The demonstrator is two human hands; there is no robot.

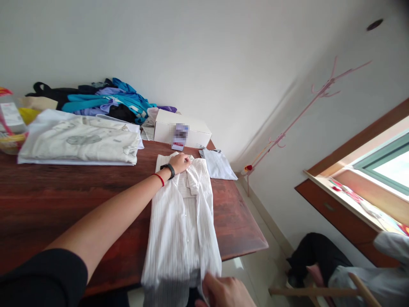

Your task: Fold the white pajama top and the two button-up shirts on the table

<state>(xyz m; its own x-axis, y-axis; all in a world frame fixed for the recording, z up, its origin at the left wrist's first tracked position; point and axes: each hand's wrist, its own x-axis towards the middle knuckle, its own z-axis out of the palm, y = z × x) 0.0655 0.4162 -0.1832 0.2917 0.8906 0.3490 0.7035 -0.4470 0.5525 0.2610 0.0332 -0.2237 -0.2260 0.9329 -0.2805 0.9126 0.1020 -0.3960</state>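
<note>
White box beyond striped shirt

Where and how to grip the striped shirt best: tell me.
Probably by its near end, from the person's side: the striped shirt lies lengthwise on the table, and that end hangs past the edge, leaving its underside reachable; the right hand is there.

Two hands, one striped shirt

Daylight came from the grey-green-framed window at right, its pane overexposed, leaving a pale sheen on the red-brown wooden bench. Motion blur softened the bare right hand at bottom centre; the upper-right corner fell dark.
</note>
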